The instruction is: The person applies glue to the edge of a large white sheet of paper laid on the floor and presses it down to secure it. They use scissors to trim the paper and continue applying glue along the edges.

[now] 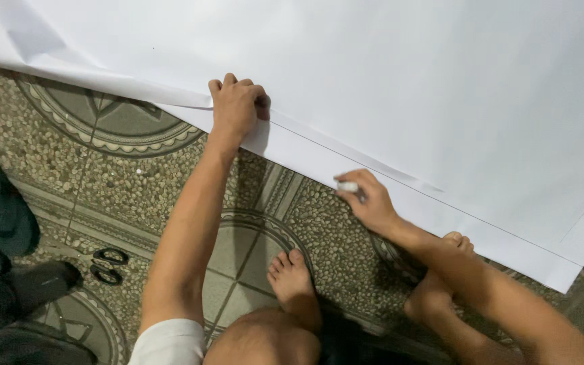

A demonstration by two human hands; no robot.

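Note:
A large white paper sheet (386, 88) covers the upper part of the floor, with a second sheet edge showing beneath it along the near border. My left hand (235, 105) rests with curled fingers pressed on the paper's near edge. My right hand (368, 199) pinches a small white stick, like chalk or a marker (347, 186), with its tip at the lower strip of paper. A thin drawn line runs along the paper parallel to that edge. My bare feet (292, 277) are planted on the floor below the hands.
The floor (136, 182) is pebbled stone with round tile patterns. Black-handled scissors (106, 265) lie on it at the left. Dark cloth or bags (1, 270) fill the lower left corner. The paper's corner (562, 280) ends at the right.

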